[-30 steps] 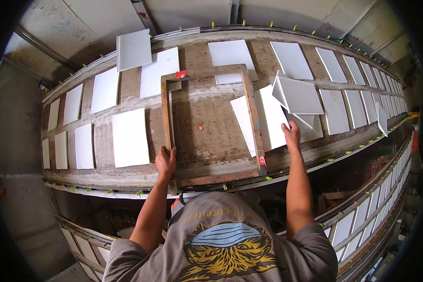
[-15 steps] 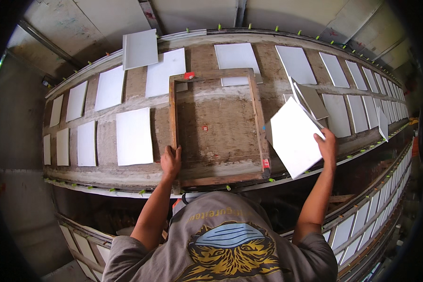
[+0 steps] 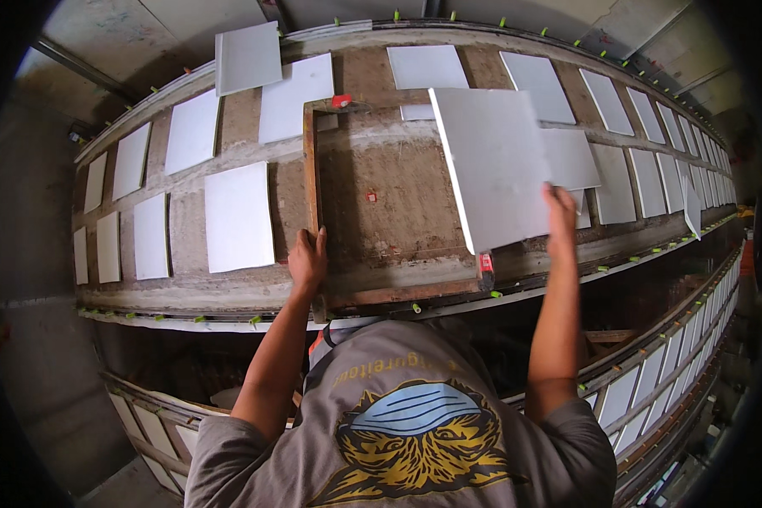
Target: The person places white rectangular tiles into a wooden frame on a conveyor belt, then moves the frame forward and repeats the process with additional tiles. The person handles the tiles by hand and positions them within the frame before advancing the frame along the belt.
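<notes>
A pale grey square tile (image 3: pixel 495 165) is held lifted and tilted over the right part of a wooden frame (image 3: pixel 313 203), its lower right edge gripped by the right hand (image 3: pixel 559 212), fingers closed on that edge, thumb hidden behind the tile. The tile is held by one edge only, probably so that its face stays untouched and it can be swung over the frame; that is a judgement. The left hand (image 3: pixel 307 261) is laid on the near left rail of the frame, fingers curled over the rail, seemingly to steady it. The tile is thus to the right of the frame's left rail, well apart from the left hand, and above the right hand.

Inside the frame a dirty brown board (image 3: pixel 381 212) is seen, bare apart from a small red mark. A red clip (image 3: pixel 485 263) is seen at the frame's near right corner, another red piece at its far left corner.

The frame rests on a long rack shelf (image 3: pixel 186 292). To the left of the frame, rows of flat tiles (image 3: pixel 238 216) are laid out with gaps; to its right more tiles (image 3: pixel 635 182) run along the shelf, and a few overlap just beside the lifted tile. Below the frame a lower shelf (image 3: pixel 652 372) with further tiles is visible.
</notes>
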The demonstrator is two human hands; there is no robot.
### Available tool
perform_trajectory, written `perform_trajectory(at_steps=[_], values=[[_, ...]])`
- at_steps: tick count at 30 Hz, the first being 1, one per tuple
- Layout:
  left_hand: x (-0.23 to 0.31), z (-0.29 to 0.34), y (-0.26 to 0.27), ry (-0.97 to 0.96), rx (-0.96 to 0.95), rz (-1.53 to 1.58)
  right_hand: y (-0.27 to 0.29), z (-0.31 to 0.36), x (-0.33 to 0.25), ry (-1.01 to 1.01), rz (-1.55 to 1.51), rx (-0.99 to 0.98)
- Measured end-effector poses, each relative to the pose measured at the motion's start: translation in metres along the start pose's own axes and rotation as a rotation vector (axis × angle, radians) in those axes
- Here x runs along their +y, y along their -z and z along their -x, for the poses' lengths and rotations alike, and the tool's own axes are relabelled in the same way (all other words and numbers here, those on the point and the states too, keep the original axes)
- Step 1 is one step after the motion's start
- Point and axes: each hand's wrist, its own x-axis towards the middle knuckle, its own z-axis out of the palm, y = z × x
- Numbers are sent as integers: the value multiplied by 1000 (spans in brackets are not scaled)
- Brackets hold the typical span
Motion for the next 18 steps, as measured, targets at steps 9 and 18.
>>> perform_trajectory(at_steps=[9,18], values=[[-2,-2,-2,-21,7,55,-98,34,82,-276,-413,-280],[-3,-2,0,35,-1,81,-126,28,76,-261,-284,-157]])
